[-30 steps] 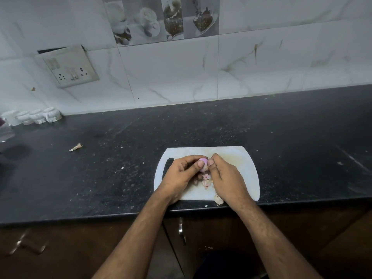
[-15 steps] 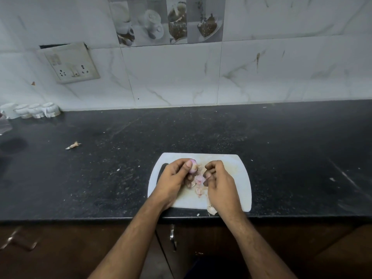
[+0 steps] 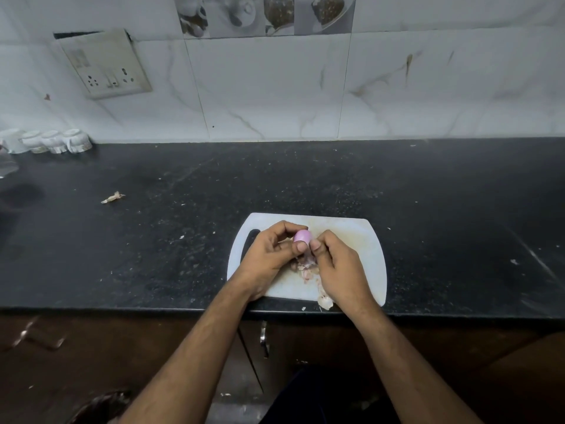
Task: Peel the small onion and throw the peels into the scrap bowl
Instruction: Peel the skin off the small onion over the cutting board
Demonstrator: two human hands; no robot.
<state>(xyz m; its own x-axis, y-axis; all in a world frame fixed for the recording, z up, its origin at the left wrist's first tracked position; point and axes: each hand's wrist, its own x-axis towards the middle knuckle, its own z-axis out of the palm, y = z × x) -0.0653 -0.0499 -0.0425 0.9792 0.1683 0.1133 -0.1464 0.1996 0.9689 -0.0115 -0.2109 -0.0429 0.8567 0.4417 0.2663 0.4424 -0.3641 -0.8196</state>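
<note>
You held the small onion (image 3: 301,237) in your left hand (image 3: 269,255), pinched between thumb and fingers just above the white cutting board (image 3: 367,240), which lay at the near edge of the bench (image 3: 428,194). The exposed part of the onion showed smooth and pink, which suggests most of the dry skin was already off. Your right hand (image 3: 339,270) was drawn close against the onion, thumb and forefinger pressed together at its lower side; I judged it to be nipping a strip of skin, though the strip itself was too small to confirm.

Loose peels (image 3: 307,270) lay in a small heap on the board directly below your hands, and a further piece (image 3: 324,300) sat at the board's near edge, close to the drop. One stray scrap (image 3: 112,197) lay well apart on the bench to the left.

Step in hand: peeling, in its late stage. No scrap bowl was visible in this view, so disposal had not been started.

The next move calls for pulling the last skin clear while your left hand keeps the onion steady, then gathering every peel, including the one at the edge, and locating the bowl.
</note>
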